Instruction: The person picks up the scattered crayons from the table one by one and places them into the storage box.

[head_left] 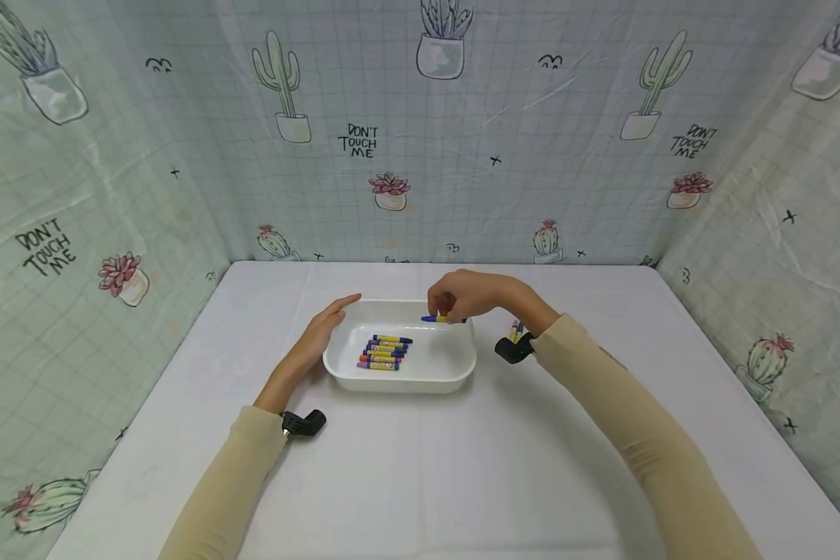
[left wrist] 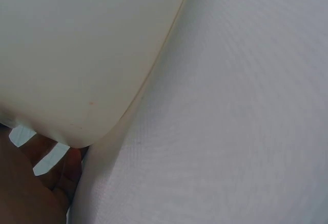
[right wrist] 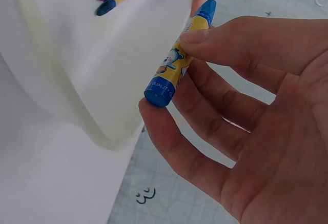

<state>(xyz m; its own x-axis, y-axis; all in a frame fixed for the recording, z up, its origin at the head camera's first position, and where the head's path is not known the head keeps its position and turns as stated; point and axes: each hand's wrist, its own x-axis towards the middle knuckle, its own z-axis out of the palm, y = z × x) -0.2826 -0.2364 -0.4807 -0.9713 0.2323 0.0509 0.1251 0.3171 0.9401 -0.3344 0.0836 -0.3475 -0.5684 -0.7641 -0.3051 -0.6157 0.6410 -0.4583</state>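
Observation:
My right hand (head_left: pixel 470 292) pinches a blue crayon (right wrist: pixel 180 55) in a yellow wrapper between thumb and fingers. The crayon lies nearly level over the right back part of a white tray (head_left: pixel 392 384). My left hand (head_left: pixel 322 330) rests along the tray's left side, its index finger stretched out past the back left corner. In the left wrist view, the fingers (left wrist: pixel 72 167) touch the tray's outer wall, partly hidden by it. Inside the tray, several crayons (head_left: pixel 383 353) lie side by side in a stacked row left of the middle.
Beyond the tray's right side, a few more crayons (head_left: pixel 516 330) lie on the white table (head_left: pixel 364 482), partly hidden behind the right wrist's black camera (head_left: pixel 514 348). Patterned cloth walls (head_left: pixel 493 202) border the table at the back and both sides.

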